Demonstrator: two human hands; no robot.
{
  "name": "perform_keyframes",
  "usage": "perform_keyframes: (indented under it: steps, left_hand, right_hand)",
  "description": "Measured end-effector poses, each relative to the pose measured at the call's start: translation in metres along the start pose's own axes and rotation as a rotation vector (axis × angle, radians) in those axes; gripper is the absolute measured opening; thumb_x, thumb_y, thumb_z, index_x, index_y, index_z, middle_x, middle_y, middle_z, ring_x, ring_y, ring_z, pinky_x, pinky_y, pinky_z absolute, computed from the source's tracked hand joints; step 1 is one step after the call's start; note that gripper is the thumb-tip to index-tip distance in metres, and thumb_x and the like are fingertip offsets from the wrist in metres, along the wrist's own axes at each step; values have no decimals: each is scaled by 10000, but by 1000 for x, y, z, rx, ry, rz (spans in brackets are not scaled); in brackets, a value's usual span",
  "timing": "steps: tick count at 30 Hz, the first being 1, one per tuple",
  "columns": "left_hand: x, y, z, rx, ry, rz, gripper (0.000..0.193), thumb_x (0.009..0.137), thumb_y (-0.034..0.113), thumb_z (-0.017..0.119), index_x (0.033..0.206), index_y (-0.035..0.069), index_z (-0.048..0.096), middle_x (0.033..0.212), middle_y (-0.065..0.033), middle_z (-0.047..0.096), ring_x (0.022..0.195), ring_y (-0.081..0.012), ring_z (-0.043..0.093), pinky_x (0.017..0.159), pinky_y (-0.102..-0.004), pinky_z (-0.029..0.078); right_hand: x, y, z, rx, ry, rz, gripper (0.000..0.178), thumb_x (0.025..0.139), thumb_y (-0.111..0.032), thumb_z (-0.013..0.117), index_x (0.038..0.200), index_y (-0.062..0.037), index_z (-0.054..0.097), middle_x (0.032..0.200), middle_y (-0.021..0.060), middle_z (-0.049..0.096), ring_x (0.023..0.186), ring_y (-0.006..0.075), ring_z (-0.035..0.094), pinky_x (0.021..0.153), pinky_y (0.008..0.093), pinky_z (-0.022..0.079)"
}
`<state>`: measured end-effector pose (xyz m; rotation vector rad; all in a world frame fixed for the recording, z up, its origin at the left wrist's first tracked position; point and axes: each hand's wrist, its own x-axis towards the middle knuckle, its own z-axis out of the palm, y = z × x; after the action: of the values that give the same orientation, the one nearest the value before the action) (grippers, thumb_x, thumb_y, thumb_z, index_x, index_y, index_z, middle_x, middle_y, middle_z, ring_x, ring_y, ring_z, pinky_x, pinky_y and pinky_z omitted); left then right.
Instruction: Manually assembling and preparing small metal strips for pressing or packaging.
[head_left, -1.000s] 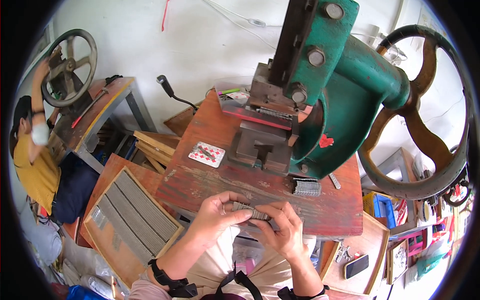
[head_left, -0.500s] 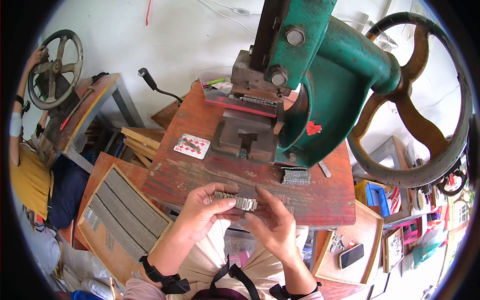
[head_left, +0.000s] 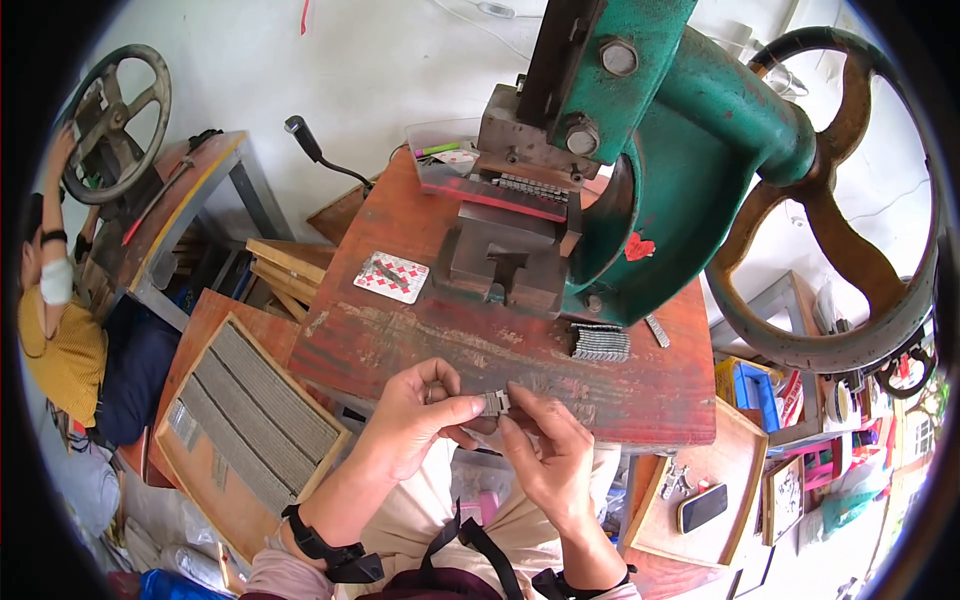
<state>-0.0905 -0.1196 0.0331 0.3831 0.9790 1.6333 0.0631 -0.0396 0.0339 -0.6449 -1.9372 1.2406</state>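
Links (head_left: 494,403), in left hand (head_left: 415,420), against right hand (head_left: 545,450)

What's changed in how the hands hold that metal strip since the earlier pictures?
The right hand, first on the metal strip and then spread open beside it, has closed in again at the strip's right end. The left hand kept hold throughout. The playing card, phone and green press stayed in place.

Playing card (head_left: 380,282) bears diamonds (head_left: 406,271); green press (head_left: 700,200), a heart (head_left: 639,247).
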Motion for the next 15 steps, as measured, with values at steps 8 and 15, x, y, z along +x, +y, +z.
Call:
perform_keyframes:
  steps: [8,15]
  left_hand:
    - [-4,-3,8,34,78,42,314,779,-20,705,983,23,470,789,-140,662,643,-196,669,515,-278,563]
    - [-6,-4,13,10,99,53,312,774,-21,710,975,19,475,786,-134,664,657,-191,672,557,-283,572]
  right_hand:
    - [-1,-5,1,-210,8,-142,339,774,8,679,1110,-22,639,997,148,658,831,218,684,710,300,544]
    - [-2,-2,3,-250,32,-204,351,755,14,698,1099,-23,642,972,135,661,790,205,681,685,291,548]
